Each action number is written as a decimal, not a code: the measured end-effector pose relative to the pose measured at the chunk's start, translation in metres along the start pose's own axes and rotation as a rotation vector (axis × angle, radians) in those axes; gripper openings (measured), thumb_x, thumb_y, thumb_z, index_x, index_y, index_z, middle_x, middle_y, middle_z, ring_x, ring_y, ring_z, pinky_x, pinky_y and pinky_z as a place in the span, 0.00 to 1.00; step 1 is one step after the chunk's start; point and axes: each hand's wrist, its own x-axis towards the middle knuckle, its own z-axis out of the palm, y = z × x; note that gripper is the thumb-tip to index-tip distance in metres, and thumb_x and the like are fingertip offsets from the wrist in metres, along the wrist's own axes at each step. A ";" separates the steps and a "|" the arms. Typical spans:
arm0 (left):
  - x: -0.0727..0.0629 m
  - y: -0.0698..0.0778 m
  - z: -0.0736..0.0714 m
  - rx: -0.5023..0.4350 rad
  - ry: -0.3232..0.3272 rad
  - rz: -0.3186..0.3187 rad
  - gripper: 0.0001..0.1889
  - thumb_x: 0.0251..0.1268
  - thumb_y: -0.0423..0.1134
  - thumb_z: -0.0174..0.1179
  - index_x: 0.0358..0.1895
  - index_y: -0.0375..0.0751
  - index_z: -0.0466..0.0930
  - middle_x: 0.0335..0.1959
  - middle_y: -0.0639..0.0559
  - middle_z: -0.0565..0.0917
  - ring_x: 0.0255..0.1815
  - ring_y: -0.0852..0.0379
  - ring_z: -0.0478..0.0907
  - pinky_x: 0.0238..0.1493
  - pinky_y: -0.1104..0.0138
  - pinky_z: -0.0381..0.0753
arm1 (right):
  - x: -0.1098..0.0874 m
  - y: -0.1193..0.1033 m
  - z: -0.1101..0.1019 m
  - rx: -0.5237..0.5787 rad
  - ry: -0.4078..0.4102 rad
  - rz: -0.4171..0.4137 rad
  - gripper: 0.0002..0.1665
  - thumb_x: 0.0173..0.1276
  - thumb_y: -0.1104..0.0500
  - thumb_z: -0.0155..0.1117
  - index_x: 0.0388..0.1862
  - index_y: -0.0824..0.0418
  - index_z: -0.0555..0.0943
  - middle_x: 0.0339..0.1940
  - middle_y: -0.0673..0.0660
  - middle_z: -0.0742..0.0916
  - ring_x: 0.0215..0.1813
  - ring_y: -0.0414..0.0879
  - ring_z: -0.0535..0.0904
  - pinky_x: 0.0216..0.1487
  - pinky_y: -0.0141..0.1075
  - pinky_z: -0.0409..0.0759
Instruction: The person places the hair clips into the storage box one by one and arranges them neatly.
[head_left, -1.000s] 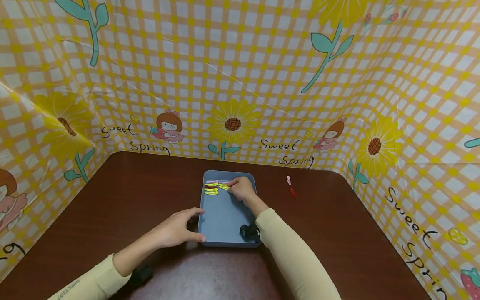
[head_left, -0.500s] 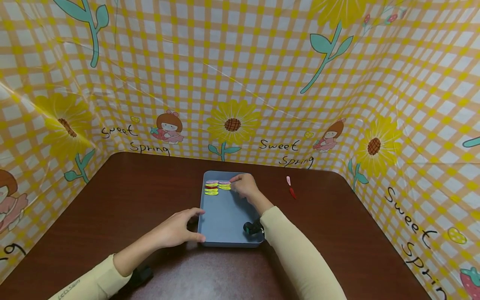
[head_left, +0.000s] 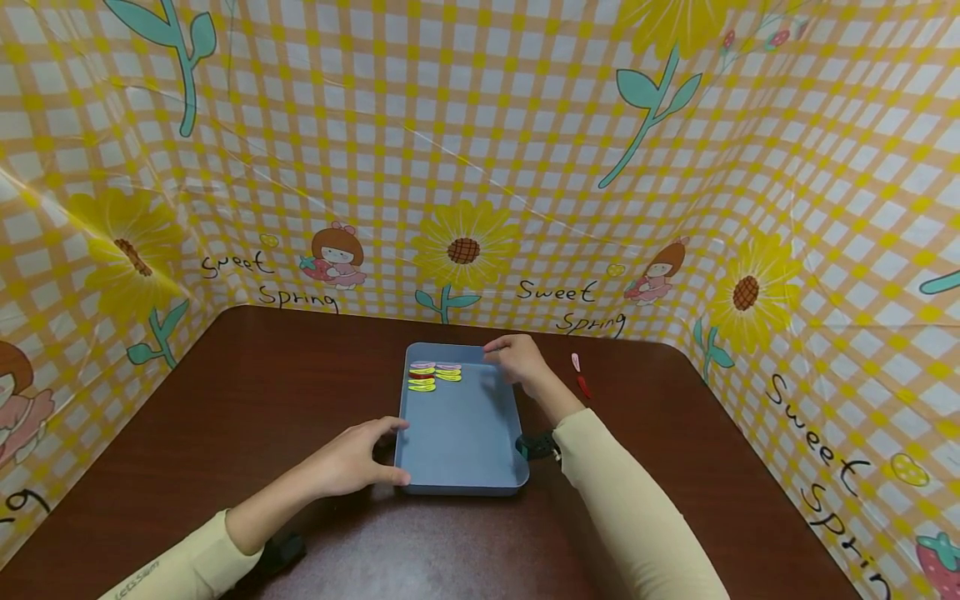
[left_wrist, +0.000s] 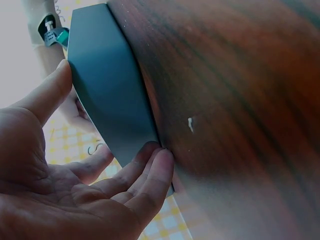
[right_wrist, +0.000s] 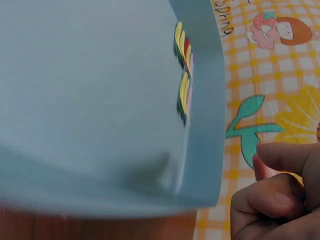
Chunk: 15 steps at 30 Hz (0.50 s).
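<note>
A blue-grey tray (head_left: 461,442) lies on the table with hair clips in its far left part. The left column of hair clips (head_left: 422,377) has purple, yellow and red ones; the shorter column (head_left: 448,372) beside it has purple and yellow ones. My left hand (head_left: 352,457) rests against the tray's left side, thumb and fingers spread apart along the wall (left_wrist: 107,75). Over the tray's far right corner hovers my right hand (head_left: 519,360), nothing in it; the right wrist view has its index finger extended and the others bent.
To the right of the tray, a pink hair clip (head_left: 576,362) and a red hair clip (head_left: 583,387) lie on the dark wooden table (head_left: 660,450). A checked cloth (head_left: 465,158) with sunflowers walls the back and both sides.
My right hand has left the shorter column of hair clips and moved right, toward the tray's far right corner. My left hand has stayed at the tray's side.
</note>
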 end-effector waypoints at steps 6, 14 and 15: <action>0.000 -0.001 0.000 0.006 0.003 0.008 0.41 0.53 0.52 0.77 0.69 0.42 0.72 0.69 0.42 0.75 0.70 0.43 0.72 0.65 0.43 0.72 | 0.000 0.005 -0.020 0.033 -0.028 -0.008 0.13 0.72 0.60 0.64 0.52 0.64 0.84 0.12 0.46 0.67 0.13 0.39 0.54 0.18 0.33 0.58; 0.000 -0.001 0.000 0.009 0.005 0.006 0.40 0.53 0.52 0.77 0.69 0.42 0.72 0.69 0.42 0.75 0.70 0.43 0.71 0.66 0.44 0.71 | 0.002 0.021 -0.045 -0.072 -0.011 0.003 0.17 0.74 0.56 0.62 0.57 0.61 0.83 0.22 0.47 0.75 0.14 0.40 0.56 0.25 0.35 0.63; -0.001 -0.001 0.000 0.007 0.004 0.006 0.40 0.53 0.52 0.77 0.69 0.42 0.72 0.69 0.42 0.75 0.70 0.42 0.71 0.66 0.44 0.71 | 0.002 0.024 -0.048 -0.083 -0.011 0.006 0.17 0.74 0.56 0.62 0.57 0.61 0.83 0.21 0.46 0.76 0.14 0.40 0.56 0.26 0.35 0.64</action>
